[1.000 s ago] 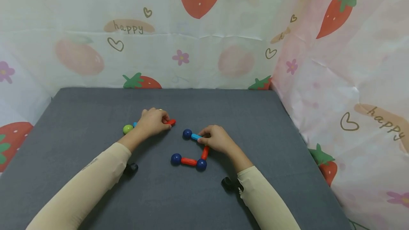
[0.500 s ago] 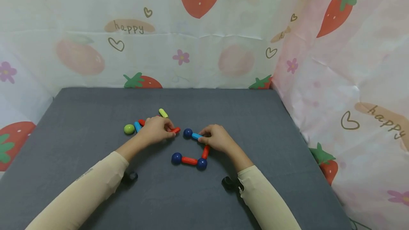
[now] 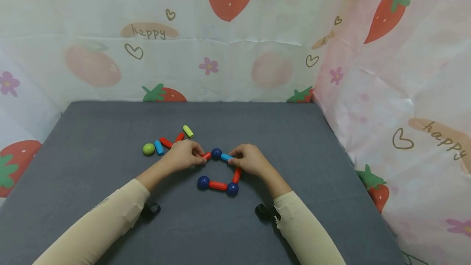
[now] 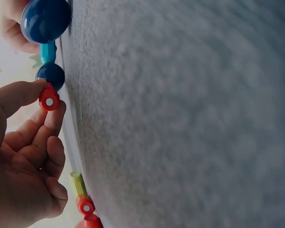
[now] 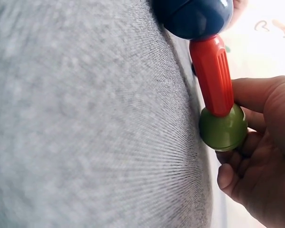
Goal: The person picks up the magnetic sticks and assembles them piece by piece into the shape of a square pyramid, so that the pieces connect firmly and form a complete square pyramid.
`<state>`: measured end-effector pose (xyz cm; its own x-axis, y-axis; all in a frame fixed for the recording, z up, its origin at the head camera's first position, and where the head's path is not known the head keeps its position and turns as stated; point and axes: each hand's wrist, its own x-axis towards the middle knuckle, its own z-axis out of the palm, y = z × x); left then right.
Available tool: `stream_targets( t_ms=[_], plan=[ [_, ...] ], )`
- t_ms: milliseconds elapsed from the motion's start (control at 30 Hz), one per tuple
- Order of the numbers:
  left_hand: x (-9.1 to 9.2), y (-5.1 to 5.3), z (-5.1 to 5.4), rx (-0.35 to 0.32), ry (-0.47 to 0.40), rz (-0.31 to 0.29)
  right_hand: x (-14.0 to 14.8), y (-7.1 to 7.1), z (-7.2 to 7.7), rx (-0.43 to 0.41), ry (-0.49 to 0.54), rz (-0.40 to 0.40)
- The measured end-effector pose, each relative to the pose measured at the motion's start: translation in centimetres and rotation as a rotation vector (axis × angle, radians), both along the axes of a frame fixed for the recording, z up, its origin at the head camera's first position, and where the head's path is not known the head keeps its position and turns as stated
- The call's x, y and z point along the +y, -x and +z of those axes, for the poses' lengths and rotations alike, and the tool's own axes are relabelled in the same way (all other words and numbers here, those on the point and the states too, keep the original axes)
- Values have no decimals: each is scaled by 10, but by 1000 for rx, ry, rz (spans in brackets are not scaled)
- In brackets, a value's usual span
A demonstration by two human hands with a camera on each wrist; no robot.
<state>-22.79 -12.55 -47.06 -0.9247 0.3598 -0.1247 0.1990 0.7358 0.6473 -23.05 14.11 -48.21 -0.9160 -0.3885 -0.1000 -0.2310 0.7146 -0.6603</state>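
My left hand [image 3: 184, 154] pinches a red rod [image 3: 207, 156] between thumb and fingers; its far end meets a dark blue ball [image 3: 216, 153]. In the left wrist view the rod's round end [image 4: 49, 101] faces the camera. My right hand [image 3: 250, 159] grips a light blue rod [image 3: 226, 157] joined to that ball. In the right wrist view a green ball [image 5: 223, 127] lies by the right fingers, joined to a red rod [image 5: 212, 76]. That rod leads to a blue ball [image 3: 232, 189], then another red rod [image 3: 218, 185] and a blue ball [image 3: 203, 182].
Left of the chain lie a green ball [image 3: 149, 149], a light blue rod [image 3: 159, 147], red rods [image 3: 166, 142] and a yellow-green rod [image 3: 188, 131]. Black wrist-worn pieces [image 3: 262, 212] show near both sleeves. A patterned cloth [image 3: 228, 60] stands behind the grey table [image 3: 206, 232].
My left hand has moved right and nearer with the red rod, which now meets the upper blue ball. The loose pieces it covered have come into view. My right hand has stayed in place.
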Motion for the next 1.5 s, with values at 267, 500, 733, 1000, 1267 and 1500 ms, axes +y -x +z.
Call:
stream_targets(
  t_ms=[267,500,733,1000,1267,1500],
  plan=[
    [5,-1,2,-3,16,-7,-1,-2,2,-4,-2,-7],
    [7,-4,4,-61,8,-12,-3,-2,2,-4,-3,-19],
    [11,-7,1,-68,11,-13,-4,-3,3,-5,4,-32],
    [15,-13,0,-89,12,19,-4,-4,1,-10,6,-41],
    [17,-21,2,-143,16,53,-4,-5,3,-15,16,-15],
    [16,-26,4,-186,-19,54,-4,-3,-1,1,21,7]
  ],
)
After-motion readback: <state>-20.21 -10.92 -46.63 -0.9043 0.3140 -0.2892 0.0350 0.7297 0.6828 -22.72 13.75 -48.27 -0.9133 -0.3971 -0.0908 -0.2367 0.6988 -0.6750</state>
